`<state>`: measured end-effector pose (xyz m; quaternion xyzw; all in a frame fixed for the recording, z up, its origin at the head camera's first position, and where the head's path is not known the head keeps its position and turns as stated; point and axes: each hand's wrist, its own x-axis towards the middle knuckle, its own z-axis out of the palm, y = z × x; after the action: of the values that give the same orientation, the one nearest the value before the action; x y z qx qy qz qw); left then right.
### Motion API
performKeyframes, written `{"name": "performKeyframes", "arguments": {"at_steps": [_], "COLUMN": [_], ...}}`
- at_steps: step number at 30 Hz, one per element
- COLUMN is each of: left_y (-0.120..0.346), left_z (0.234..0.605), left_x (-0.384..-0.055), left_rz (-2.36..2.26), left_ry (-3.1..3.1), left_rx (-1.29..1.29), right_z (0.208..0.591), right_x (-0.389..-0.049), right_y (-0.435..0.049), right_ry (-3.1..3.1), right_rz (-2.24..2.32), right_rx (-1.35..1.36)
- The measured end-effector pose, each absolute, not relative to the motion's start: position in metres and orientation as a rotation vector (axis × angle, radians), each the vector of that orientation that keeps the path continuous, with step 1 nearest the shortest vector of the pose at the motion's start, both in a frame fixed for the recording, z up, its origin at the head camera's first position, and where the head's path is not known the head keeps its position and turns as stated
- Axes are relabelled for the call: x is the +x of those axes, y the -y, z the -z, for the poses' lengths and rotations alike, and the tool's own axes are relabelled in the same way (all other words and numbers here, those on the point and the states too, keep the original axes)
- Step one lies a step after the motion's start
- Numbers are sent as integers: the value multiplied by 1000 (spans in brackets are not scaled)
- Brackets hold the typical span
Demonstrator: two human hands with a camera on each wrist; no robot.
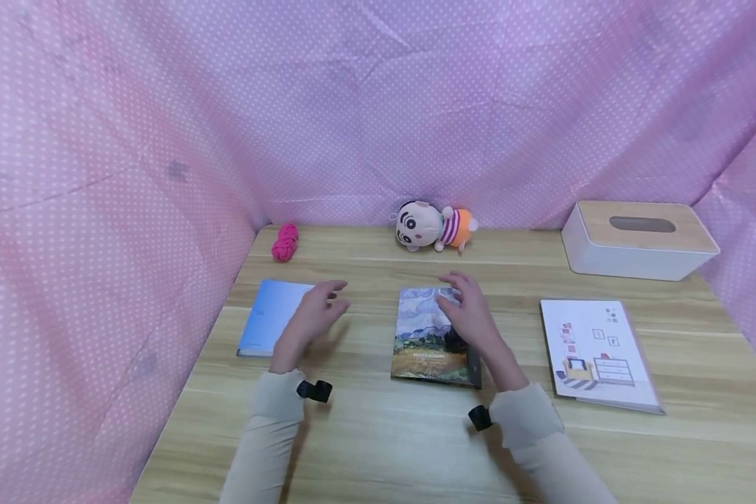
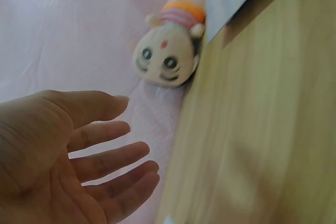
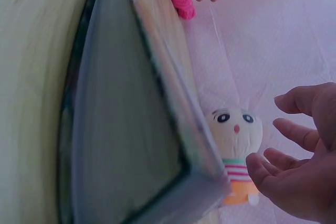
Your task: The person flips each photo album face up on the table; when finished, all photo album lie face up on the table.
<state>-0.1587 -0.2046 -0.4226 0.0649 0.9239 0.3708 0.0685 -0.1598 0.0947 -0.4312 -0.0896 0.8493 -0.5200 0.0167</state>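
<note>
My left hand [image 1: 316, 311] hovers beside the right edge of a blue book [image 1: 276, 315], covering part of it in the head view. In the left wrist view its fingers are spread loosely with nothing in them. Over the right side of a photo album [image 1: 425, 336] with a painted landscape cover hangs my right hand [image 1: 469, 308]. Its fingers are loosely bent and hold nothing, as the right wrist view shows. That view also has the album's page edges [image 3: 126, 108] close up, with the cover slightly apart from them.
A plush doll [image 1: 418, 225] in a striped top lies at the back edge, and pink yarn [image 1: 285, 243] at the back left. To the right are a white album [image 1: 595, 350] with a furniture drawing and a wood-topped tissue box [image 1: 636, 245]. Dotted pink cloth [image 1: 378, 105] surrounds the table.
</note>
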Motion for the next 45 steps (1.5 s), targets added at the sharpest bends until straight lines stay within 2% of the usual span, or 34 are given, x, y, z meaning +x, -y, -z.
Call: {"name": "performKeyframes", "arguments": {"at_steps": [14,19,25,37,45], "left_y": [137,121,111,104,101], "left_z": [468,473,472,472,468], "left_x": [-149,-149,-149,-154,-156], "left_rz": [-1171,-1193,-1139,-1112,-1043], "left_ry": [-2554,-2534,-2556,-2547,-2603], "left_rx": [390,461,412,352,412], "right_z": [462,471,473,474,470], "right_x": [-143,-134,-130,-126,-122], "right_y": [-125,-132,-139,-136,-137], "right_ry": [-2685,-2651,-2658,-2444,-2394], "right_rz": [1315,1279,1257,1601,1692], "right_rx": [-136,-104,-72,76,147]}}
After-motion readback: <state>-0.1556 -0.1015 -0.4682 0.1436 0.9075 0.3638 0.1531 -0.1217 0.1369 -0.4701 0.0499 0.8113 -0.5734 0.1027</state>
